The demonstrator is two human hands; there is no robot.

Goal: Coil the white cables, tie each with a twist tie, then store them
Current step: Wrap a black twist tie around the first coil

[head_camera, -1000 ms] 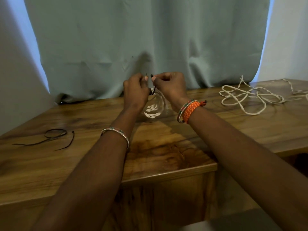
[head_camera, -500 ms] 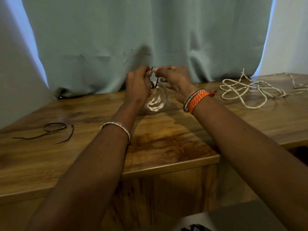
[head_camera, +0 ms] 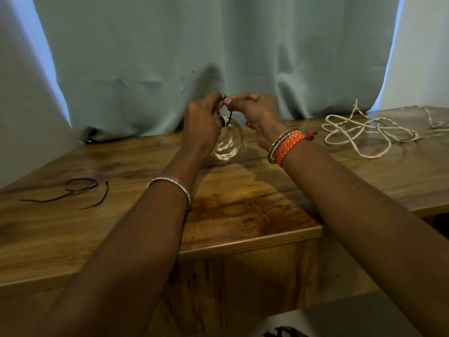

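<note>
A coiled white cable (head_camera: 229, 142) hangs between my hands just above the wooden table (head_camera: 243, 203), blurred and partly hidden behind my left hand. A thin black twist tie (head_camera: 228, 116) loops around its top. My left hand (head_camera: 202, 122) and my right hand (head_camera: 257, 113) each pinch an end of that tie, fingertips almost touching above the coil. A second white cable (head_camera: 364, 132) lies loose and tangled on the table at the right.
Two spare black twist ties (head_camera: 80, 188) lie on the table at the left. A pale green curtain (head_camera: 218, 57) hangs right behind the table. The table's front edge runs below my forearms. A grey surface (head_camera: 340, 319) shows at the bottom right.
Both hands have lifted slightly with the coil, and the fingertips have worked the tie's ends closer together above it. The loose cable and spare ties lie as before.
</note>
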